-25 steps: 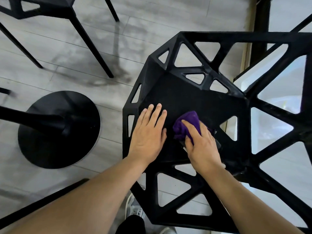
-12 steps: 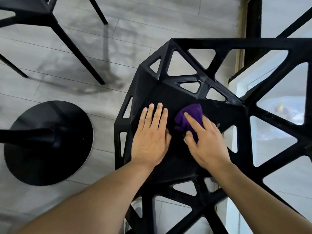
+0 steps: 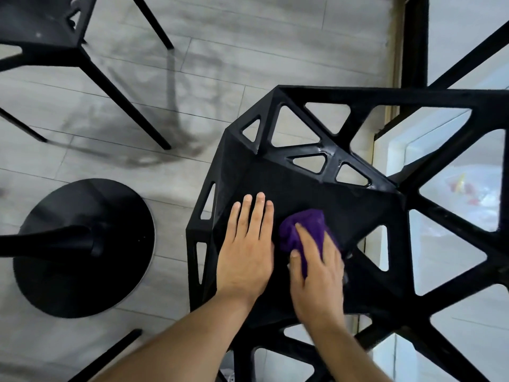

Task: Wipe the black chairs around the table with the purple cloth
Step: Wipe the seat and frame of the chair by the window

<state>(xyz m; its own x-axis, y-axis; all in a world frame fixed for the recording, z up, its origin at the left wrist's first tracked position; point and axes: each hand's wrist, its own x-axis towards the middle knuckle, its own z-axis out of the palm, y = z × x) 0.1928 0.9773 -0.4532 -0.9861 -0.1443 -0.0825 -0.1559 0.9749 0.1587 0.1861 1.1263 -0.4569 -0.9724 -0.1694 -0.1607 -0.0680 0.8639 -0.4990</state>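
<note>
A black chair (image 3: pixel 308 186) with triangular cut-outs fills the right half of the head view, its flat seat below me. A bunched purple cloth (image 3: pixel 311 230) lies on the seat. My right hand (image 3: pixel 316 268) presses on the cloth, forefinger and thumb laid over it. Flat on the seat just left of the cloth rests my left hand (image 3: pixel 245 252), fingers straight and together.
The round black table base (image 3: pixel 110 260) with its column stands on the grey plank floor at the left. A second black chair (image 3: pixel 46 26) is at the top left, its legs reaching toward the middle. A glass panel and black frame (image 3: pixel 413 40) run along the right.
My right hand and the cloth have slid slightly back toward me and to the left on the seat. The view has shifted; my left hand stays flat in place.
</note>
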